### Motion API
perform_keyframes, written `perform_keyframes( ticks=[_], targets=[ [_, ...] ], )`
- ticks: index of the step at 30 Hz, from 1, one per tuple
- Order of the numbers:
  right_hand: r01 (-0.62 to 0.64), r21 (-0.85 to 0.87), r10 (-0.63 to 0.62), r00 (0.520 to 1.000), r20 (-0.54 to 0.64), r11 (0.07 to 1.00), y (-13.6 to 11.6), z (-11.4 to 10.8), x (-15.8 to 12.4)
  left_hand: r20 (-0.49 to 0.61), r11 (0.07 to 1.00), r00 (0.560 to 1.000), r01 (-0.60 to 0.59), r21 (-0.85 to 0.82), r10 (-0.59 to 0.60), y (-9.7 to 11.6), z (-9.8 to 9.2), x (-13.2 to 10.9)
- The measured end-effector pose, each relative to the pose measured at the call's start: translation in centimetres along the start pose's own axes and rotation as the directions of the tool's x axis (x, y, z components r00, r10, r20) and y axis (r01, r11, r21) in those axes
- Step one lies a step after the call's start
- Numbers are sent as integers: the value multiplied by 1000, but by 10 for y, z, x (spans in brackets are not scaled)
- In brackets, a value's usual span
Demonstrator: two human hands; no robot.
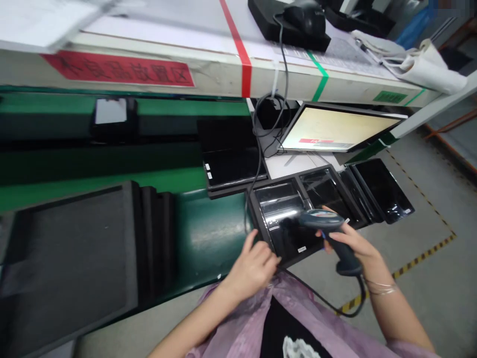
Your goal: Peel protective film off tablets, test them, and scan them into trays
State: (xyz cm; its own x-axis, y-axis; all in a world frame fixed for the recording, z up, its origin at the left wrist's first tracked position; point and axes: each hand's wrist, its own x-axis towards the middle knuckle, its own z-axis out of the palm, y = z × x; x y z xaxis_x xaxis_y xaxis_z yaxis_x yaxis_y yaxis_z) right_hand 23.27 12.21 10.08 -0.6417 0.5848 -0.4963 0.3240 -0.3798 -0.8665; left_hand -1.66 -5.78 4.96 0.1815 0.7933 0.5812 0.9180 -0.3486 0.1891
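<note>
My right hand [352, 243] is wrapped round the grip of a grey handheld barcode scanner [323, 220], whose head points down at a glossy black tablet [285, 219] lying in a black tray. A small white label [302, 248] sits near the tablet's lower edge. My left hand [253, 266] rests on the tray's near left corner, fingers curled on the edge. The scanner's black cable [354, 306] loops below my right wrist.
More black tablets [383, 191] lie in a row to the right. A lit monitor [337, 129] stands behind them under a white shelf. A green conveyor [208, 233] runs left, with stacked dark foam trays [74, 253]. A mouse [303, 15] sits on the shelf.
</note>
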Motion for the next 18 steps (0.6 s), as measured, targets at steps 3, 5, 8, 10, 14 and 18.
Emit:
perform_keyframes(
  ticks=[3,5,8,10,14,18],
  targets=[
    [50,76,-57,994,98,996,0,79,48,39,954,965,248,171,-258,-38,-31,-47],
    [46,-65,-41,996,82,997,6,130,84,41,883,925,346,318,-377,-56,-48,-77],
    [44,-198,-45,999,-2,979,26,195,133,-38,775,865,466,426,-500,-71,-69,-118],
    [18,-297,-45,995,-84,955,45,223,158,-125,714,811,567,411,-572,-76,-81,-143],
    [-73,-471,-53,967,-249,879,80,245,187,-215,521,648,733,438,-731,-90,-105,-195],
    [-151,-545,-78,924,-374,825,100,245,196,-231,303,486,784,542,-843,-119,-130,-238]
  ],
)
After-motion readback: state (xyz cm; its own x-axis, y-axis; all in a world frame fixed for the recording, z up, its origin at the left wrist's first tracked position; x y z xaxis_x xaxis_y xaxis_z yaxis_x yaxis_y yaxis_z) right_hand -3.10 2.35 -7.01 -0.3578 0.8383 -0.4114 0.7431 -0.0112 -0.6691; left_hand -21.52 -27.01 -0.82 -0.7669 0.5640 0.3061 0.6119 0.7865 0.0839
